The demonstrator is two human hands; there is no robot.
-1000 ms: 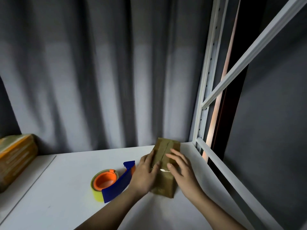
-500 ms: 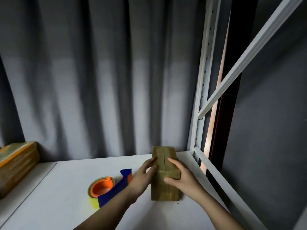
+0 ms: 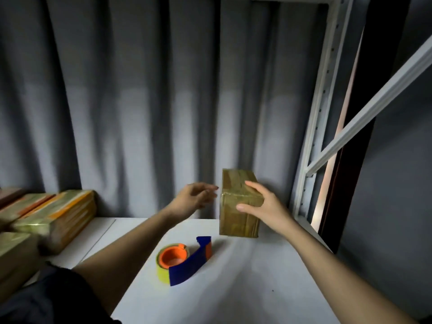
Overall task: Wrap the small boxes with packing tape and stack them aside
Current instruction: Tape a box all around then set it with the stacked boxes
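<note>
Our right hand point(image 3: 268, 206) grips the taped box point(image 3: 238, 204) by its near right corner, lifted above the white table point(image 3: 257, 277); our left hand point(image 3: 191, 198) hangs beside it, fingers loose — holding nothing. Tape dispenser point(image 3: 184, 260) below, wrapped boxes point(image 3: 56, 211) stacked far left.

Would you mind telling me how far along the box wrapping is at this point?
Done: the small box looks fully taped, and the tape dispenser lies set down on the white shelf. In hand: the right hand grips that box; the left hand hovers beside it. Left: adding it to the wrapped boxes at left.
</note>
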